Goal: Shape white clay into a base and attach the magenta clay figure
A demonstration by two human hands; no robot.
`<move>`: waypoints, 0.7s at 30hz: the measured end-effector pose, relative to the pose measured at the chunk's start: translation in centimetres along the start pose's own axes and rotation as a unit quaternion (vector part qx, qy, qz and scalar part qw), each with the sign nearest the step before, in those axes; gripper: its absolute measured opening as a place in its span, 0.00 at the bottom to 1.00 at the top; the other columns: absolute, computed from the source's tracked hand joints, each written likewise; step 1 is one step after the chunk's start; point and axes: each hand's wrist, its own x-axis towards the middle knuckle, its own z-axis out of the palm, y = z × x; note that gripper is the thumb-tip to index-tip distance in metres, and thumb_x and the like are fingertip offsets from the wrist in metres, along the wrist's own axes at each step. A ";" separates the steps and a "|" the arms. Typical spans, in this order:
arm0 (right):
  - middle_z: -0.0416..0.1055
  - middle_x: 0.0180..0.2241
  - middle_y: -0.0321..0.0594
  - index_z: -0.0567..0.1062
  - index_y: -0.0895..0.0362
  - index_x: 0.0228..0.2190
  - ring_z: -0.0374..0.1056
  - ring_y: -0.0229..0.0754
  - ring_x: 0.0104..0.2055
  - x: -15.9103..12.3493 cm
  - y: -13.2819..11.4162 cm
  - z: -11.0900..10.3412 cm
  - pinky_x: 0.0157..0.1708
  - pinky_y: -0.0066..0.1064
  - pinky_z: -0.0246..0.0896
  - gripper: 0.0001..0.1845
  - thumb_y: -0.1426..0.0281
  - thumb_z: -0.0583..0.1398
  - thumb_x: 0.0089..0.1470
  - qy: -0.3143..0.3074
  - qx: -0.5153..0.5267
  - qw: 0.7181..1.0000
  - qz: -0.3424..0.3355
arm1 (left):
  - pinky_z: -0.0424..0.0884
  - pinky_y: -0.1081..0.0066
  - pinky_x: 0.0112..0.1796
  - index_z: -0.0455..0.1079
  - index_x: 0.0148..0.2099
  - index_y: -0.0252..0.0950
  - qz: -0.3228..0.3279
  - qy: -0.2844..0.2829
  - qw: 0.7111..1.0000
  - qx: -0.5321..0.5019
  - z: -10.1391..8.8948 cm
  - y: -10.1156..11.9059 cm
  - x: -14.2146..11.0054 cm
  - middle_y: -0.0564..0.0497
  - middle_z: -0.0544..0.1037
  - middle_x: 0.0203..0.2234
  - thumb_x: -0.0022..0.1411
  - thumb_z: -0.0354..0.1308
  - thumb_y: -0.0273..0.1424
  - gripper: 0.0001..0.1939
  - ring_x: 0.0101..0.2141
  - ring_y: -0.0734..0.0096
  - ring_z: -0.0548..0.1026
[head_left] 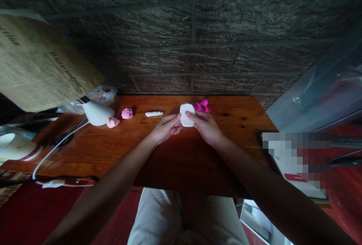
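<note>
My left hand (166, 127) and my right hand (206, 125) both pinch a flat white slab of clay (187, 114) over the far middle of a wooden table (175, 154). Fingers of each hand are closed on the slab's edges. Just behind the slab lies a bright pink clay shape (203, 106). To the left lie a thin white clay roll (154, 114), a pink clay lump (127, 113) and a paler pink lump (113, 122).
A white lamp base (97, 113) with a white cable (53, 148) stands at the table's left, beside crumpled plastic (103, 94). A printed cardboard sheet (39, 67) leans at far left. A brick wall (192, 30) backs the table. A blurred item (296, 154) sits at right.
</note>
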 end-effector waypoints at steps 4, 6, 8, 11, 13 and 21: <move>0.79 0.36 0.44 0.81 0.55 0.35 0.76 0.49 0.43 -0.2 0.1 0.3 0.46 0.43 0.71 0.23 0.51 0.69 0.44 -0.007 -0.005 1.000 -0.009 | 0.51 0.80 0.18 0.67 0.27 0.33 0.006 -0.004 1.000 0.003 0.1 0.0 0.0 0.60 0.63 0.16 0.46 0.72 0.49 0.25 0.18 0.84 0.61; 0.79 0.36 0.44 0.81 0.55 0.36 0.75 0.49 0.43 -0.2 0.2 0.4 0.46 0.43 0.71 0.23 0.50 0.68 0.45 -0.003 -0.016 1.000 -0.010 | 0.50 0.80 0.18 0.66 0.26 0.33 0.010 -0.006 1.000 0.014 0.1 0.0 0.0 0.60 0.63 0.15 0.46 0.72 0.49 0.26 0.17 0.84 0.60; 0.79 0.36 0.44 0.81 0.56 0.37 0.75 0.48 0.43 -0.1 0.2 0.4 0.46 0.42 0.71 0.24 0.50 0.68 0.45 0.006 -0.016 1.000 -0.009 | 0.50 0.79 0.18 0.65 0.26 0.33 0.018 -0.005 1.000 0.021 0.1 0.0 0.0 0.59 0.63 0.16 0.48 0.71 0.49 0.26 0.17 0.84 0.60; 0.79 0.37 0.45 0.81 0.56 0.37 0.75 0.47 0.43 0.0 0.3 0.3 0.47 0.42 0.70 0.24 0.52 0.69 0.44 0.023 0.007 1.000 -0.009 | 0.51 0.79 0.18 0.65 0.26 0.34 0.024 -0.008 1.000 0.014 0.1 0.0 0.0 0.59 0.63 0.16 0.51 0.69 0.50 0.25 0.18 0.83 0.62; 0.79 0.38 0.45 0.81 0.56 0.36 0.75 0.47 0.44 0.0 0.4 0.3 0.48 0.41 0.70 0.22 0.53 0.70 0.44 0.028 0.017 0.999 -0.011 | 0.51 0.79 0.18 0.65 0.27 0.33 0.021 -0.015 1.000 0.009 0.1 0.0 -0.1 0.59 0.63 0.17 0.51 0.69 0.49 0.25 0.19 0.83 0.62; 0.79 0.35 0.43 0.82 0.55 0.34 0.75 0.49 0.43 -0.2 0.5 0.8 0.47 0.41 0.69 0.21 0.53 0.70 0.43 0.041 0.021 0.999 -0.020 | 0.50 0.80 0.17 0.67 0.27 0.33 0.031 -0.007 0.999 0.030 0.2 -0.2 0.0 0.58 0.65 0.15 0.48 0.71 0.48 0.25 0.16 0.85 0.58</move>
